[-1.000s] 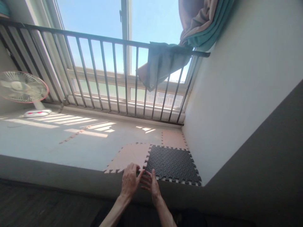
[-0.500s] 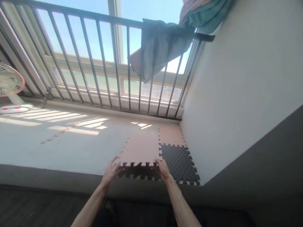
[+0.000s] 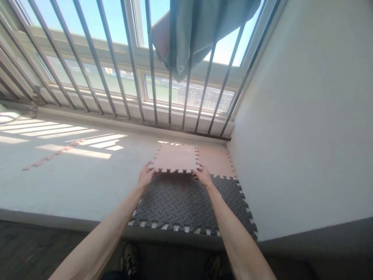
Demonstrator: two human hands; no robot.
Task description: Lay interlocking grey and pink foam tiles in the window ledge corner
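Both my hands hold a pink foam puzzle mat tile by its near corners, out over the raised ledge. My left hand grips the near left corner, my right hand the near right corner. The tile sits beside another pink tile lying in the far right corner by the wall. Below my hands lie black diamond-pattern foam tiles, reaching to the ledge's front edge.
A metal railing runs in front of the window, with a grey-green cloth draped over it. The white wall closes the right side. A thin pink foam strip lies on the pale ledge at left. My shoes show below.
The pink tile was lifted from the ledge's front and carried away to the far side next to the other pink tile. My arms stretched forward; the view tilted down and nearer.
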